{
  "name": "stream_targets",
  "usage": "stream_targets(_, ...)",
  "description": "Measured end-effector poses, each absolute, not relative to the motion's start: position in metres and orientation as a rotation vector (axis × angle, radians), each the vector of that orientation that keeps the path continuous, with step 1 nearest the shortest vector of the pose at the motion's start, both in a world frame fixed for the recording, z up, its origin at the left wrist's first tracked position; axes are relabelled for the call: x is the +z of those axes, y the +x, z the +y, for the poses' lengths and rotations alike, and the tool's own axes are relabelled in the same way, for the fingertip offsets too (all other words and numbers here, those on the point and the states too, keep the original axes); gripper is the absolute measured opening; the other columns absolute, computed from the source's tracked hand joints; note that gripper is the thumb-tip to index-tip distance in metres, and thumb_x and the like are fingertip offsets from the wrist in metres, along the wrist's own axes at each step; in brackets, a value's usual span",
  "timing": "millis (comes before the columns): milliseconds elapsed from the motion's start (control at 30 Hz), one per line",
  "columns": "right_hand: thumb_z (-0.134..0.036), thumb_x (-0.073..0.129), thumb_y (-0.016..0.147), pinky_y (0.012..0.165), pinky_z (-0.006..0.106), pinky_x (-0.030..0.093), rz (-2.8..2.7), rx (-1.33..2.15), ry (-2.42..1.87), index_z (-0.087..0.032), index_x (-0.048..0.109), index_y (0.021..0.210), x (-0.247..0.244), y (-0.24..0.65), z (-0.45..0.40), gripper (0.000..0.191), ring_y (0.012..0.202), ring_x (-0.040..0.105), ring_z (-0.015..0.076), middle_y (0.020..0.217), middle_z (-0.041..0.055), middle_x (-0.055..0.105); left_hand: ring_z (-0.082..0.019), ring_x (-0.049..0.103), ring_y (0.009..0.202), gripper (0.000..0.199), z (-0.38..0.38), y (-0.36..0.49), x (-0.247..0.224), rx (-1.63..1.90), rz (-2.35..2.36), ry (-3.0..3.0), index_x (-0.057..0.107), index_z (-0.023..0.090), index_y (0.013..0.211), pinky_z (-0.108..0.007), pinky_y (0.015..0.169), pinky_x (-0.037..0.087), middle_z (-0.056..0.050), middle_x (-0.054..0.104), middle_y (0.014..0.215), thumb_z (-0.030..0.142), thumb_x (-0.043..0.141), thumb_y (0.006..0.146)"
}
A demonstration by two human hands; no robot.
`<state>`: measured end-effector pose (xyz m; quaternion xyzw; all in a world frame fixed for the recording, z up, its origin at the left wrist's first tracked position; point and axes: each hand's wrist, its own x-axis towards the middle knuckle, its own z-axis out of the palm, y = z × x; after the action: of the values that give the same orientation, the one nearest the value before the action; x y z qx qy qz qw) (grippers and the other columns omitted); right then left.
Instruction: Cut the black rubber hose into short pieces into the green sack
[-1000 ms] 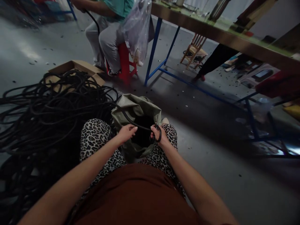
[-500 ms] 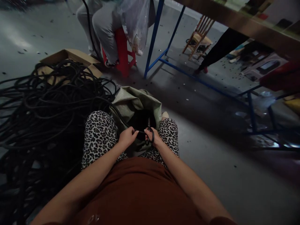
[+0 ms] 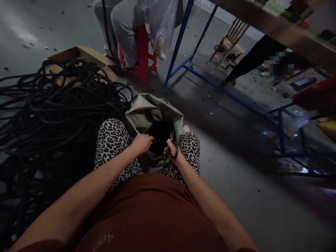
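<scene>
My right hand is closed round the black handles of a pair of scissors, whose metal blades point away from me and look slightly parted. My left hand grips a black rubber strip, which sticks out to the right toward the scissors. Both hands are over the mouth of a grey-green woven sack that stands between my knees. The inside of the sack is dark, so its contents cannot be made out.
To the left lies a large tangled heap of black strips, partly over an open cardboard box. Ahead, a person in grey trousers sits on a red stool. A blue-framed table stands to the right, with a wooden chair beyond.
My hands have moved apart: the left slightly up, the right a little to the right. The scissor blades have opened a little. The view has shifted slightly.
</scene>
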<state>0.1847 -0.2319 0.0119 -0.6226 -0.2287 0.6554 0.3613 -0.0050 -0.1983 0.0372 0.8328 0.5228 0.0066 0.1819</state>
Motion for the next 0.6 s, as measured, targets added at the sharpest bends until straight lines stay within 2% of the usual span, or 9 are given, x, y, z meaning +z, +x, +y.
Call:
stream_targets(100,-0.056,0.054,0.08,0.041,0.024,0.048,-0.506,1.759,-1.651,-0.018,0.046,0.104,0.017,0.182,-0.244,0.045,0.042,0.055,0.0125,0.054,-0.0031,0.055,-0.022,0.061,0.095,0.029,-0.193,-0.01,0.044,0.005,1.573,2.322,0.064,0.02,0.106,-0.034,0.085,0.041,-0.008,0.068,0.099,0.027,0.048,0.083)
stream_targets(267,-0.056,0.051,0.082,0.037,0.021,0.044,-0.728,1.804,-1.747,-0.019,0.048,0.097,0.019,0.173,-0.265,0.04,0.038,0.05,0.0103,0.053,-0.0047,0.051,-0.021,0.06,0.098,0.03,-0.196,-0.003,0.037,0.044,1.592,2.217,0.062,0.021,0.109,-0.033,0.088,0.04,-0.007,0.068,0.105,0.027,0.047,0.083)
stream_targets(433,-0.052,0.051,0.083,0.035,0.018,0.04,-0.919,1.726,-1.866,-0.018,0.049,0.094,0.015,0.171,-0.264,0.036,0.037,0.047,0.0089,0.053,-0.0055,0.048,-0.018,0.062,0.096,0.036,-0.2,-0.007,0.014,0.15,1.583,1.993,0.056,0.027,0.118,-0.028,0.083,0.044,-0.002,0.068,0.107,0.031,0.047,0.083)
stream_targets(600,-0.047,0.055,0.082,0.037,0.018,0.039,-1.101,1.664,-1.848,-0.016,0.053,0.096,0.005,0.17,-0.262,0.035,0.04,0.048,0.0085,0.055,-0.0036,0.051,-0.016,0.062,0.093,0.035,-0.205,-0.028,-0.016,0.28,1.522,1.789,0.061,0.025,0.112,-0.025,0.084,0.045,0.0,0.068,0.103,0.038,0.047,0.082)
